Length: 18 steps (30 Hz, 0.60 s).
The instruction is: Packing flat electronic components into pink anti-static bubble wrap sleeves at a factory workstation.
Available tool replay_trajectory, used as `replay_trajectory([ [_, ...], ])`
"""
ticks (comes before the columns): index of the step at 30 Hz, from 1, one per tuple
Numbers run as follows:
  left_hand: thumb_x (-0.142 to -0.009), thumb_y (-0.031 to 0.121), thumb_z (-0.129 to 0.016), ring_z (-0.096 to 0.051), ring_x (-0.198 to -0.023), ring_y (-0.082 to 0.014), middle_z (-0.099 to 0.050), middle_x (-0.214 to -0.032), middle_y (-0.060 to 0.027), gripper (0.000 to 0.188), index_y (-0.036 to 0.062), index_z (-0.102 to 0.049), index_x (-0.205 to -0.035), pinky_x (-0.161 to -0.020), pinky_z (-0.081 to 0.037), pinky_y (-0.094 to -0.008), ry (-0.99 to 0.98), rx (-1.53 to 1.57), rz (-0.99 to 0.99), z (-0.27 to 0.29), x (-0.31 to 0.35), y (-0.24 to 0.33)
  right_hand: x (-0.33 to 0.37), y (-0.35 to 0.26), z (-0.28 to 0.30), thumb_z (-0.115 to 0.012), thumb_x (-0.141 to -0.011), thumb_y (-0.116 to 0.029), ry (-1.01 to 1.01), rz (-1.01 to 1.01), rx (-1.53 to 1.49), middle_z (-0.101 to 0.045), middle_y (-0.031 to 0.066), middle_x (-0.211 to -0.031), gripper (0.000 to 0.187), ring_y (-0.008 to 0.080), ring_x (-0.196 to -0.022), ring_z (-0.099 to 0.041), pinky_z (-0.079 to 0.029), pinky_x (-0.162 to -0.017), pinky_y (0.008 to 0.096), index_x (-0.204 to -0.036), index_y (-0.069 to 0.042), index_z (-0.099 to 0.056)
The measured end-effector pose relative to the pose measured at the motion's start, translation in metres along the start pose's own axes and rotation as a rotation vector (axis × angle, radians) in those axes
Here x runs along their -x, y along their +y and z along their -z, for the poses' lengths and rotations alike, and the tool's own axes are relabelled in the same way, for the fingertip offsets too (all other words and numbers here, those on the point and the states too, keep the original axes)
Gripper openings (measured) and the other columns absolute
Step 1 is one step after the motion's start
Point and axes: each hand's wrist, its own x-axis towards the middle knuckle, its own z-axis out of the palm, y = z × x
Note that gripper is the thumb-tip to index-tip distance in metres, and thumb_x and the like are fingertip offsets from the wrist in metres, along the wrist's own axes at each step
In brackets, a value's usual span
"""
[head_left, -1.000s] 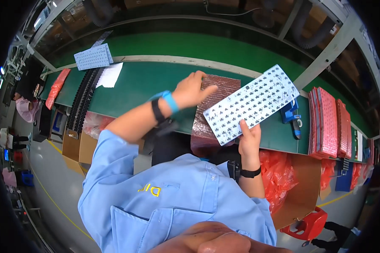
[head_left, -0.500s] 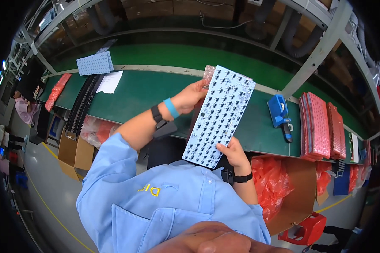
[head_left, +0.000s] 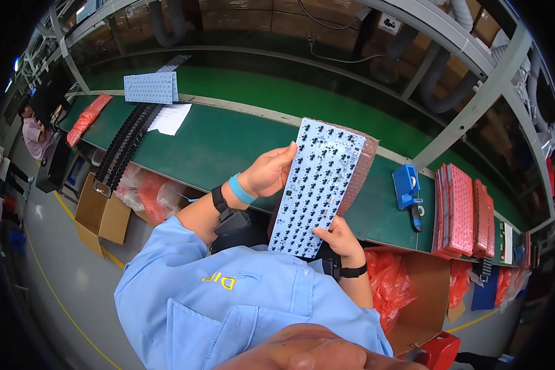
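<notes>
A long white keyboard circuit board (head_left: 319, 185), dotted with rows of black parts, is tilted in front of me over the bench edge. My left hand (head_left: 270, 171) closes on its left edge near the upper end. Lower down on the right side, my right hand (head_left: 340, 239) grips the board, thumb on its face and fingers hidden behind. Pink bubble wrap (head_left: 365, 161) shows behind the board along its right side; whether it is a bag or a sheet I cannot tell.
Right on the green bench (head_left: 222, 135) stand a blue tape dispenser (head_left: 406, 186), a dark-handled tool (head_left: 417, 218) and pink-wrapped boards (head_left: 460, 209). Leftward are white boards (head_left: 149, 88), black strips (head_left: 128, 143), paper (head_left: 170, 118) and a red package (head_left: 89, 118). Cardboard boxes (head_left: 113, 222) stand below.
The upper end of the board has come down and slightly left, with my left hand moving along. More of the pink bubble wrap now shows at the board's right side. The whole view has shifted a little.
</notes>
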Motion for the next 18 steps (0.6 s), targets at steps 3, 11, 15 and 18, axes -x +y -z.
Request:
replay_trajectory([
  [3, -0.108, 0.034, -0.033, -0.06, -0.118, -0.0212, -0.061, -0.13, -0.0116, 0.047, -0.0004, -0.047, -0.137, -0.1, -0.049, -0.0377, -0.071, 0.028, -0.02, -0.003, 0.001, 0.001, -0.001, 0.002, 0.0, -0.063, -0.095, -0.007, 0.002, 0.002, 0.002, -0.067, 0.0049, -0.115, 0.031, 0.0118, -0.103, -0.061, -0.049, -0.092, 0.0309, -0.124, 0.003, -0.058],
  [11, -0.1, 0.011, -0.054, -0.059, -0.117, -0.0173, -0.061, -0.13, -0.0104, 0.039, 0.0015, -0.047, -0.137, -0.101, -0.048, -0.0353, -0.062, -0.196, -0.093, -0.015, 0.002, 0.0, 0.0, 0.0, 0.003, -0.064, -0.093, -0.006, 0.006, -0.039, 0.024, -0.067, 0.0067, -0.117, 0.034, 0.0141, -0.105, -0.062, -0.048, -0.094, 0.0317, -0.125, 0.003, -0.057],
  [15, -0.099, 0.009, -0.055, -0.059, -0.118, -0.0171, -0.061, -0.13, -0.0102, 0.039, 0.0015, -0.047, -0.137, -0.101, -0.047, -0.0351, -0.088, -0.149, -0.079, -0.016, 0.002, 0.001, 0.001, 0.001, 0.004, -0.063, -0.093, -0.006, 0.001, -0.039, 0.033, -0.067, 0.0066, -0.117, 0.033, 0.0142, -0.106, -0.062, -0.048, -0.094, 0.0319, -0.125, 0.003, -0.057],
  [18, -0.1, 0.01, -0.055, -0.059, -0.118, -0.0175, -0.061, -0.13, -0.0103, 0.039, 0.0014, -0.047, -0.137, -0.101, -0.047, -0.0352, -0.098, -0.131, -0.083, -0.015, 0.005, 0.002, 0.0, -0.001, 0.002, -0.064, -0.093, -0.006, 0.002, -0.038, 0.044, -0.067, 0.0067, -0.117, 0.032, 0.0142, -0.105, -0.062, -0.049, -0.094, 0.0318, -0.124, 0.003, -0.057],
])
